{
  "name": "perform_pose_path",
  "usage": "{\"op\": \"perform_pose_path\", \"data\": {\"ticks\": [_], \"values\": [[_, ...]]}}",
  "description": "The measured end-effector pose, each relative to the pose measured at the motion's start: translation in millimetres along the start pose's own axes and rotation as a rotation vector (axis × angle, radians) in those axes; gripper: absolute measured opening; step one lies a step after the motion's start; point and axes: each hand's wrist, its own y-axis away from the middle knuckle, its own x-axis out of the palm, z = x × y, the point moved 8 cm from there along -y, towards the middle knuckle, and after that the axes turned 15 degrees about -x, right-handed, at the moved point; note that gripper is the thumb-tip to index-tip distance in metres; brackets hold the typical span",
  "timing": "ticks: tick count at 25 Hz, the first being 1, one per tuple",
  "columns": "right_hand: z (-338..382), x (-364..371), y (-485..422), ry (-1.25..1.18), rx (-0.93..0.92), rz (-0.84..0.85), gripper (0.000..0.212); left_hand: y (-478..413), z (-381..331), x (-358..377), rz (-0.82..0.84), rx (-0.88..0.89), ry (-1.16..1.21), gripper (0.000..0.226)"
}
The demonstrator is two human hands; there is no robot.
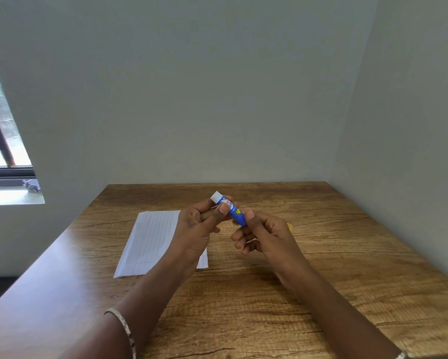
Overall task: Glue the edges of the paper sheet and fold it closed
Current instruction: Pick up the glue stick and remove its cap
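A blue glue stick [232,210] with a white end pointing up and away is held above the wooden table [321,255]. My left hand [197,226] pinches its upper half with thumb and fingers. My right hand [267,235] grips its lower end with the thumb on top. A white lined paper sheet [150,242] lies flat on the table to the left, partly hidden under my left hand and forearm. Something small and yellow [290,226] peeks out behind my right hand; I cannot tell what it is.
The table sits in a corner, with walls at the back and on the right. A window [3,141] and its sill are at the far left. A thin bracelet [124,330] circles my left wrist.
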Motion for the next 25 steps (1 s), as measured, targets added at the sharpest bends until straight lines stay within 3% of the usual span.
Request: {"op": "perform_pose_path", "data": {"ticks": [4, 8, 11, 17, 21, 25], "values": [[5.4, -12.0, -2.6, 0.025, -0.091, -0.088, 0.037, 0.0, 0.8, -0.3, 0.001, -0.010, -0.005, 0.033], [4.4, -9.2, -1.0, 0.026, -0.089, -0.048, 0.015, -0.7, 1.7, -1.1, 0.011, -0.006, 0.002, 0.033], [-3.1, -1.0, 1.4, 0.014, 0.007, 0.021, 0.035, -1.5, 1.7, -1.9, 0.010, -0.007, 0.013, 0.032], [1.3, -9.1, -1.8, -0.033, -0.047, -0.070, 0.040, -1.3, 0.6, -1.0, 0.004, -0.003, 0.007, 0.035], [2.1, -10.6, -1.4, -0.057, -0.065, -0.071, 0.020, -1.0, 0.8, -0.3, 0.012, 0.002, 0.004, 0.031], [-8.6, 1.1, 3.3, -0.102, 0.106, 0.025, 0.046, 0.5, -1.2, 0.3, 0.011, 0.014, -0.008, 0.035]]}}
